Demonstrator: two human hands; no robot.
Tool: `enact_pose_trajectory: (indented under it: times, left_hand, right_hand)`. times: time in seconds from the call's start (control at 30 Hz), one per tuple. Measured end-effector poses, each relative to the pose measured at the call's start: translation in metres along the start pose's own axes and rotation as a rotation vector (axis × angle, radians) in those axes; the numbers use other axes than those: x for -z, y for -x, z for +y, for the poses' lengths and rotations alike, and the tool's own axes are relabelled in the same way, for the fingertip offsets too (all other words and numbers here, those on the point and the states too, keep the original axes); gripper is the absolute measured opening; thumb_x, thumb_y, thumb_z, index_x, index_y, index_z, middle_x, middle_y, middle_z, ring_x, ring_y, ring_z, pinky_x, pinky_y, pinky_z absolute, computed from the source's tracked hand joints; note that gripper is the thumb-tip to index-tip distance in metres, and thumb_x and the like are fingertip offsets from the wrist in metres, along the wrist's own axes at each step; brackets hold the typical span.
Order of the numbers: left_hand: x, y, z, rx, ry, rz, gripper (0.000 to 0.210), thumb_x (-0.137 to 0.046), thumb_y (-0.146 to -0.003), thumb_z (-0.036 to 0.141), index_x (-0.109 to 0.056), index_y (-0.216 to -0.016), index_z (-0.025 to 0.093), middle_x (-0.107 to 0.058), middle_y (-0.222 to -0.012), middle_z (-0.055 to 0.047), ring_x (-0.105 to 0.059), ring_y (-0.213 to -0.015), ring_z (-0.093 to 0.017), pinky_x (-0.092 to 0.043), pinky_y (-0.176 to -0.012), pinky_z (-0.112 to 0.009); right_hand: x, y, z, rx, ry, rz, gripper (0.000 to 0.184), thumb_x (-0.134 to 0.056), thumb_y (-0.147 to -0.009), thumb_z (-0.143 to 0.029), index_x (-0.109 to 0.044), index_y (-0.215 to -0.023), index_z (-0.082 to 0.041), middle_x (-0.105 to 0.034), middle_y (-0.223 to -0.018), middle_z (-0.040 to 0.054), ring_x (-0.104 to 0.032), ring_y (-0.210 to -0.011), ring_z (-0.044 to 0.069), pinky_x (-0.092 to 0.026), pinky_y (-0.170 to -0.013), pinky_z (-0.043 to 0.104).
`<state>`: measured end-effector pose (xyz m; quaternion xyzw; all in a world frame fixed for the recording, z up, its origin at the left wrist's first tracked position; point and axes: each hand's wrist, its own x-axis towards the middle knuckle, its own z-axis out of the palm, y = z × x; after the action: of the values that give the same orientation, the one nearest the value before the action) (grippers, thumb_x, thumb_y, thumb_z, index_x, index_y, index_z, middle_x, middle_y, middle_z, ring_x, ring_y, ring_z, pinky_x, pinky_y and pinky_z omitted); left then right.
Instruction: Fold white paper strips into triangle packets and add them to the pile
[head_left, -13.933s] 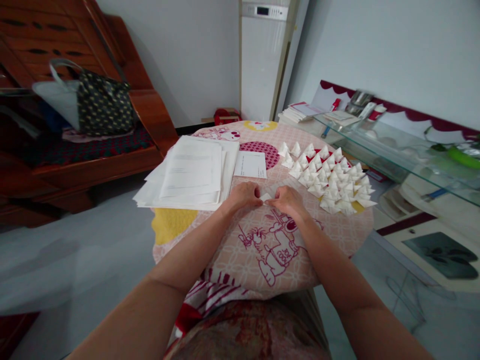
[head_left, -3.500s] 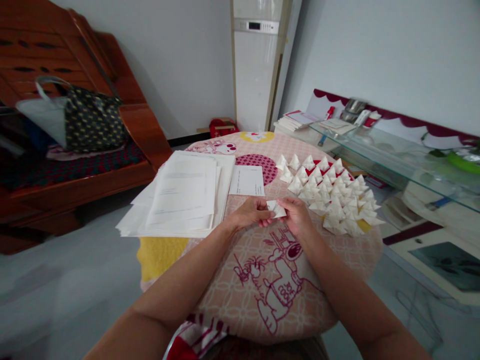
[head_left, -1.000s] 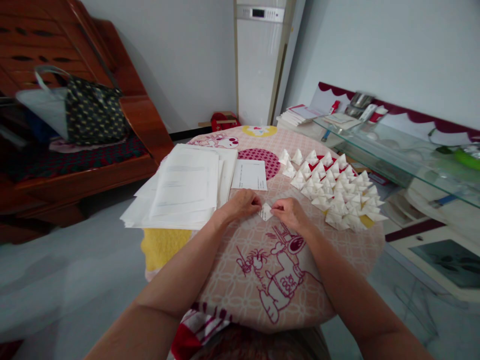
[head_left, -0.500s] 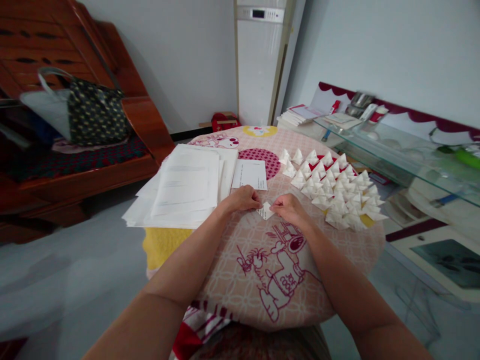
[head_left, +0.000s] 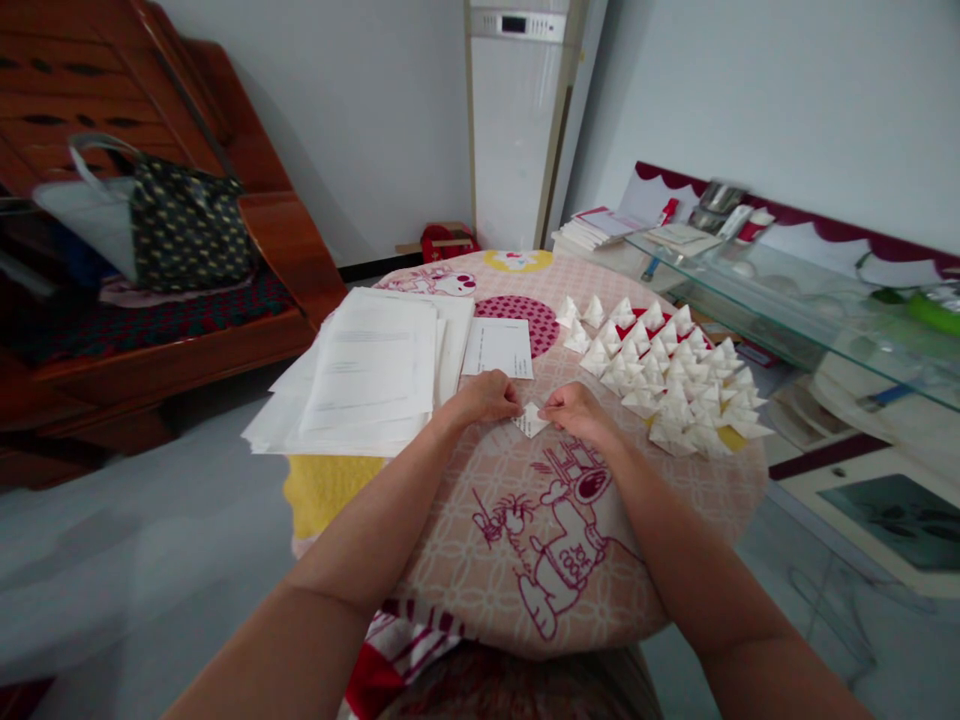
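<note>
Between my two hands, low over the cloth-covered table (head_left: 480,540), is a small folded piece of paper (head_left: 531,420) with printed lines on it. My left hand (head_left: 491,398) pinches its left corner, and my right hand (head_left: 576,408) pinches the right one. Just beyond my hands lies a flat printed sheet (head_left: 499,348). A thick stack of white paper (head_left: 371,370) spreads to the left. On the right, many pointed folded paper pieces (head_left: 667,370) stand close together in rows.
A glass shelf (head_left: 810,300) holding metal tins and a cup runs along the right wall. To the left, a wooden bench (head_left: 292,240) carries a dark patterned bag (head_left: 191,225). A tall white air conditioner (head_left: 514,130) stands behind the table.
The view has shifted very slightly. Both hands keep their pinch on the folded paper, with hardly any movement.
</note>
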<state>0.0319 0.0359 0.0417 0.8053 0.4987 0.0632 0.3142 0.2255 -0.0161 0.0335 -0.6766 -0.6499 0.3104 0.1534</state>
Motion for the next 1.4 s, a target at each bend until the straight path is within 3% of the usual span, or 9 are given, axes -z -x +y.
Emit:
enact_pose_trajectory:
  times: [0.33,0.47,0.67,0.87,1.0,1.17,1.4]
  left_hand:
    - [-0.002,0.005,0.012,0.046,-0.18,0.041,0.015,-0.07,-0.075,0.026,-0.08,-0.076,0.015,-0.065,-0.059,-0.004,-0.064,-0.067,-0.019,-0.044,-0.066,-0.027]
    - [-0.006,0.005,0.011,0.036,-0.235,0.074,0.016,-0.07,-0.076,0.027,-0.081,-0.08,0.016,-0.07,-0.065,-0.007,-0.067,-0.073,-0.022,-0.046,-0.069,-0.028]
    - [-0.006,0.006,0.012,0.044,-0.252,0.071,0.021,-0.068,-0.079,0.028,-0.082,-0.086,0.014,-0.072,-0.07,-0.009,-0.067,-0.074,-0.022,-0.044,-0.067,-0.028]
    - [-0.007,0.007,0.011,0.029,-0.244,0.067,0.02,-0.068,-0.08,0.028,-0.082,-0.084,0.014,-0.074,-0.072,-0.009,-0.067,-0.072,-0.022,-0.044,-0.068,-0.03]
    - [-0.009,0.007,0.008,0.029,-0.215,0.078,0.018,-0.069,-0.08,0.025,-0.082,-0.085,0.015,-0.076,-0.078,-0.01,-0.067,-0.074,-0.021,-0.043,-0.068,-0.03]
    - [-0.012,0.009,0.006,0.001,-0.101,0.094,0.018,-0.07,-0.081,0.028,-0.081,-0.088,0.015,-0.078,-0.083,-0.009,-0.067,-0.073,-0.018,-0.043,-0.067,-0.028]
    - [-0.014,0.007,-0.001,-0.043,0.136,0.102,0.011,-0.076,-0.074,0.026,-0.074,-0.07,0.015,-0.069,-0.065,-0.002,-0.056,-0.059,-0.013,-0.036,-0.059,-0.027]
  right_hand:
    - [-0.002,0.003,-0.008,0.02,0.158,0.072,0.019,-0.077,-0.083,-0.025,-0.073,-0.065,-0.019,-0.065,-0.057,0.0013,-0.057,-0.056,0.014,-0.036,-0.053,0.025]
    - [-0.006,0.004,-0.009,0.011,0.214,0.124,0.014,-0.078,-0.084,-0.029,-0.077,-0.075,-0.018,-0.073,-0.071,0.0062,-0.064,-0.067,0.017,-0.04,-0.059,0.026]
    - [-0.011,0.004,-0.008,0.014,0.233,0.165,0.021,-0.08,-0.082,-0.037,-0.078,-0.083,-0.016,-0.076,-0.082,0.0109,-0.068,-0.075,0.021,-0.042,-0.063,0.029]
    - [-0.006,0.002,-0.008,0.006,0.171,0.132,0.003,-0.078,-0.076,-0.017,-0.075,-0.077,-0.017,-0.074,-0.076,0.0056,-0.066,-0.072,0.018,-0.042,-0.062,0.026]
    - [-0.002,0.003,-0.004,0.012,0.092,0.092,0.012,-0.068,-0.075,-0.006,-0.073,-0.076,-0.017,-0.069,-0.066,0.0013,-0.063,-0.063,0.014,-0.042,-0.06,0.024]
    - [-0.003,0.002,0.002,0.022,0.031,0.08,0.016,-0.065,-0.073,-0.004,-0.072,-0.078,-0.017,-0.066,-0.062,-0.0014,-0.06,-0.059,0.013,-0.041,-0.059,0.023]
    - [-0.003,0.004,0.006,0.012,-0.158,0.021,0.013,-0.065,-0.073,-0.007,-0.069,-0.077,-0.019,-0.059,-0.055,-0.0042,-0.053,-0.049,0.012,-0.037,-0.05,0.024]
